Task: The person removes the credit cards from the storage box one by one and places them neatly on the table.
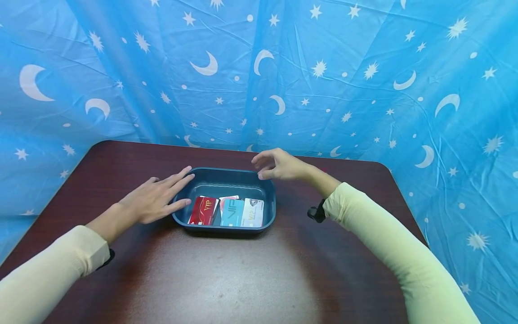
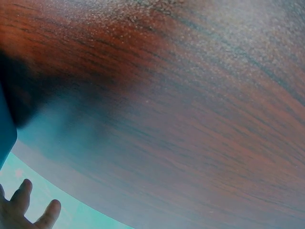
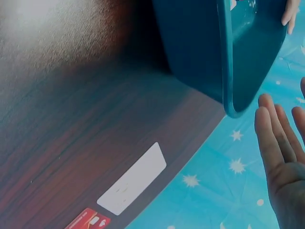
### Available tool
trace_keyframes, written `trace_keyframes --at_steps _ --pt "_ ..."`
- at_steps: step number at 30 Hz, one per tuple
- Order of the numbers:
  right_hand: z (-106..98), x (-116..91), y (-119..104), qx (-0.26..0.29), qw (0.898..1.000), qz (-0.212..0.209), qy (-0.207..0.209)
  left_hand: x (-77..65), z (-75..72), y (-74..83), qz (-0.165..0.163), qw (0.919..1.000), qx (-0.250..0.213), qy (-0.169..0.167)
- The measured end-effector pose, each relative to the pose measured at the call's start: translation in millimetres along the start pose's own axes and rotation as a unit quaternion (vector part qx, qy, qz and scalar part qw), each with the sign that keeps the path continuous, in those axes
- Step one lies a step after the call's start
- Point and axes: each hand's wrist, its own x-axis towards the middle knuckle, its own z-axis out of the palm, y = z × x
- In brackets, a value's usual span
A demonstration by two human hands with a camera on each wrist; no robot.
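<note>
A dark blue plastic tray (image 1: 226, 228) stands on the table with several cards inside. Among them are a red VIP card (image 1: 205, 209), a teal VIP card (image 1: 232, 213) and a white VIP card (image 1: 254, 213). My left hand (image 1: 155, 198) is at the tray's left rim, its fingers spread and fairly straight. Over the back right corner of the tray, my right hand (image 1: 281, 165) hovers with loosely bent fingers and holds nothing. The right wrist view shows a white card (image 3: 133, 179) and a red card (image 3: 89, 220) lying on the table outside the tray.
The brown wood-grain table (image 1: 238, 279) carries the tray near its far side. Behind it hangs a blue curtain (image 1: 243, 90) with white moons and stars. My right forearm mostly hides the cards outside the tray in the head view.
</note>
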Motion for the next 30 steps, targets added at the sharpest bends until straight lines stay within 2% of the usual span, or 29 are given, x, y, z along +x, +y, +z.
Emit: trace_keyframes --at_steps 4,11,19,30 --pt "5 4 1 0.001 0.999 0.006 -0.045 -0.1 0.8 -0.4 -0.001 1.0 -0.001 0.0" --pt "9 7 -2 -0.019 0.989 0.067 -0.129 0.7 1.4 -1.0 0.0 1.0 -0.003 -0.003" --pt "9 17 -8 -0.063 0.981 0.098 -0.158 0.0 0.6 -0.8 0.001 1.0 -0.002 -0.002" --pt "16 28 -9 -0.106 0.97 0.104 -0.195 0.4 -0.2 -0.5 0.002 1.0 0.0 0.0"
